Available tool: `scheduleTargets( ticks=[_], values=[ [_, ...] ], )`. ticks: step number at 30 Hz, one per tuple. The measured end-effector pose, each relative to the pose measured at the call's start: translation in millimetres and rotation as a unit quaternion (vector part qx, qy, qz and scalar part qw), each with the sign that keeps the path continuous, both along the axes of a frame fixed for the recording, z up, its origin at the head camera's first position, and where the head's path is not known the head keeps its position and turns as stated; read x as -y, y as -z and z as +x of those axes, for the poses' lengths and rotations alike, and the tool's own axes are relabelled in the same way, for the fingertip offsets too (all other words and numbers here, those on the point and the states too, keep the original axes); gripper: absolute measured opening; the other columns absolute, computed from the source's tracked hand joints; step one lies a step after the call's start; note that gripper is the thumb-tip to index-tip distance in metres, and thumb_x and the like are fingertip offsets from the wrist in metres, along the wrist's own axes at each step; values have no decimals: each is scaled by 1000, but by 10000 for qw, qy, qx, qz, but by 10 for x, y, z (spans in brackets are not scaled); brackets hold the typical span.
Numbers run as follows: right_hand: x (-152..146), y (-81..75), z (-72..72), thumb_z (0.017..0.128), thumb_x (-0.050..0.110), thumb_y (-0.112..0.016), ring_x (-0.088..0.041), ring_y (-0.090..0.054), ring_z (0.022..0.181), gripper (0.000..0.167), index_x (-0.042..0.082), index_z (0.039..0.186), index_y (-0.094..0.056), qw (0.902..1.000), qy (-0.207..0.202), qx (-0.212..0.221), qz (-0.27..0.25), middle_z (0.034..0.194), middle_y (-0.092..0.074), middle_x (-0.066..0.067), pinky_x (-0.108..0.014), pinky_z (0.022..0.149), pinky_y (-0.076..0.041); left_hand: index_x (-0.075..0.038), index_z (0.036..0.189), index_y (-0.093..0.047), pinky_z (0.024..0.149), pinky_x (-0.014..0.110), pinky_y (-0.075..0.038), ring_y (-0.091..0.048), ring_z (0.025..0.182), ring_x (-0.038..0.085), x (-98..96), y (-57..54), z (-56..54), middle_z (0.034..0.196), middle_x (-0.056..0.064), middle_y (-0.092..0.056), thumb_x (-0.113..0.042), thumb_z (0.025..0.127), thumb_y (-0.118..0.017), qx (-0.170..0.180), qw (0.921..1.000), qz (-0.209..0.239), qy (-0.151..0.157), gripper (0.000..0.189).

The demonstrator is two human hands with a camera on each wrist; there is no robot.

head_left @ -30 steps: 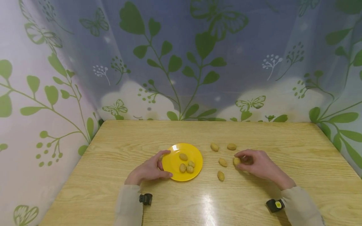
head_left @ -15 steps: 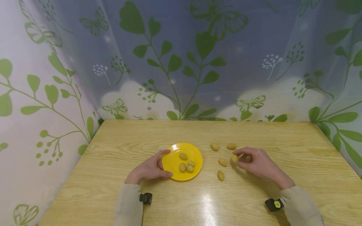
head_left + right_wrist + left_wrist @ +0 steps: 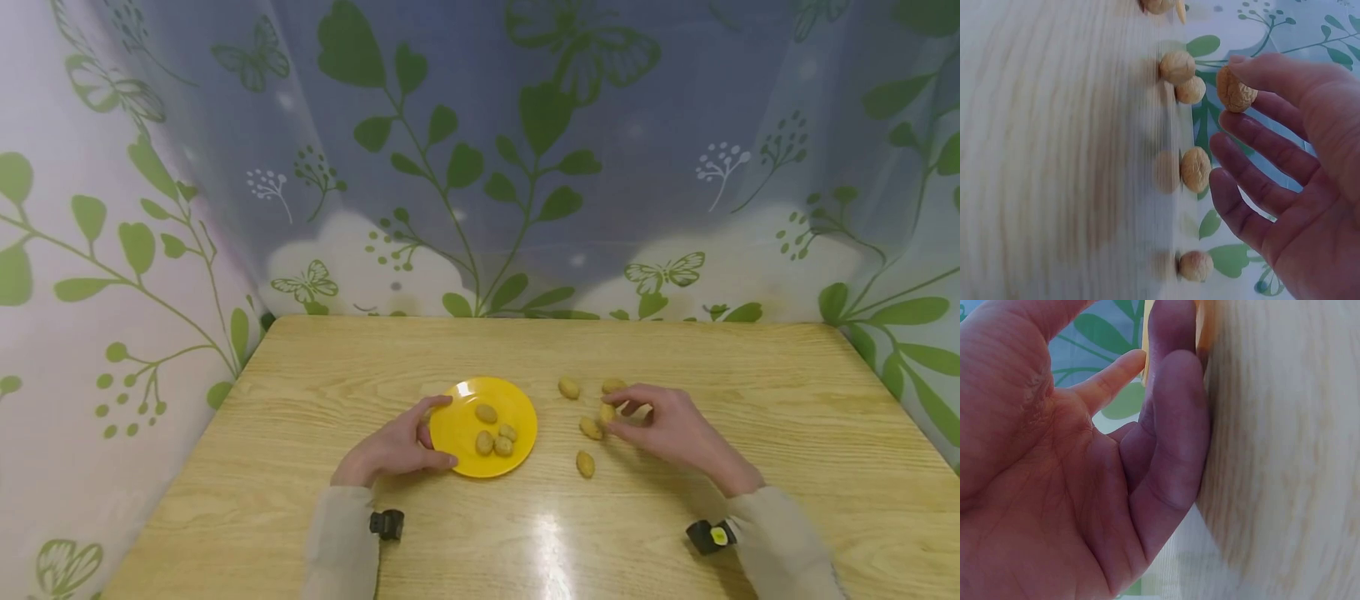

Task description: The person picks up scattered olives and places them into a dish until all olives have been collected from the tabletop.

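My left hand (image 3: 397, 442) grips the left rim of a round yellow plate (image 3: 452, 437), thumb at the near edge. In the left wrist view, fingers (image 3: 1175, 425) bend close along the table, and only an orange-yellow sliver of the plate (image 3: 1145, 331) shows. Several tan walnuts (image 3: 486, 413) lie on the plate. Right of the plate, my right hand (image 3: 675, 425) pinches a wrinkled walnut (image 3: 1235, 89) between thumb and fingertips; its other fingers are loosely bent. In the right wrist view this walnut stands apart from the table surface.
Several loose walnuts (image 3: 585, 464) are spread over the wooden table (image 3: 337, 358) between the plate and my right hand, one partly behind its fingers. A curtain (image 3: 450, 167) with green leaves and butterflies stands along the back edge and left side.
My right hand has moved left and slightly away from me with the pinched walnut, coming nearer the loose ones. The left hand and the plate have stayed in place.
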State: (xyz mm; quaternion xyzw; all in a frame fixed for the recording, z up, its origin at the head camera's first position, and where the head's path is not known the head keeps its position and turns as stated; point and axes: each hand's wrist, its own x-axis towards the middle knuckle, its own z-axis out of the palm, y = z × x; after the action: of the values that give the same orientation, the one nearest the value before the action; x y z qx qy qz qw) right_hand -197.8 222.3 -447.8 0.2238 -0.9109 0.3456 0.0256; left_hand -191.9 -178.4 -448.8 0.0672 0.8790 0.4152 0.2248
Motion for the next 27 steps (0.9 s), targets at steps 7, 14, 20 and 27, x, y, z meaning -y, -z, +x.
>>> scheduleTargets(
  ticks=[7, 14, 20, 27],
  values=[
    [148, -25, -12, 88, 17, -81, -16, -68, 91, 25, 15, 113, -77, 9997, -76, 30, -210, 109, -77, -4, -23, 67, -54, -20, 156, -38, 72, 30, -42, -53, 74, 18, 1, 16, -8, 86, 7, -58, -24, 81, -87, -43, 10000, 1, 6, 90],
    [337, -42, -26, 88, 20, -81, -16, -68, 91, 27, 15, 114, -77, 9995, -227, 82, -225, 109, -77, -3, -23, 69, -54, -20, 156, -39, 72, 29, -42, -52, 73, 18, 1, 19, -7, 85, 7, -57, -25, 81, -88, -64, 10000, -59, -3, 89],
    [488, -48, -45, 89, 19, -81, -17, -68, 93, 28, 14, 116, -76, 9986, -453, 68, -256, 112, -77, -2, -23, 71, -54, -20, 155, -39, 72, 29, -42, -52, 74, 18, -2, 7, -3, 86, 7, -57, -24, 81, -88, -70, 10000, -56, -7, 89],
    [634, -47, -60, 88, 18, -81, -16, -67, 93, 28, 14, 115, -76, 9975, -618, 67, -346, 109, -77, -1, -24, 71, -54, -20, 155, -39, 72, 29, -43, -52, 74, 18, 3, 6, 0, 85, 7, -57, -24, 81, -88, -71, 10000, -66, -2, 89]
  ],
)
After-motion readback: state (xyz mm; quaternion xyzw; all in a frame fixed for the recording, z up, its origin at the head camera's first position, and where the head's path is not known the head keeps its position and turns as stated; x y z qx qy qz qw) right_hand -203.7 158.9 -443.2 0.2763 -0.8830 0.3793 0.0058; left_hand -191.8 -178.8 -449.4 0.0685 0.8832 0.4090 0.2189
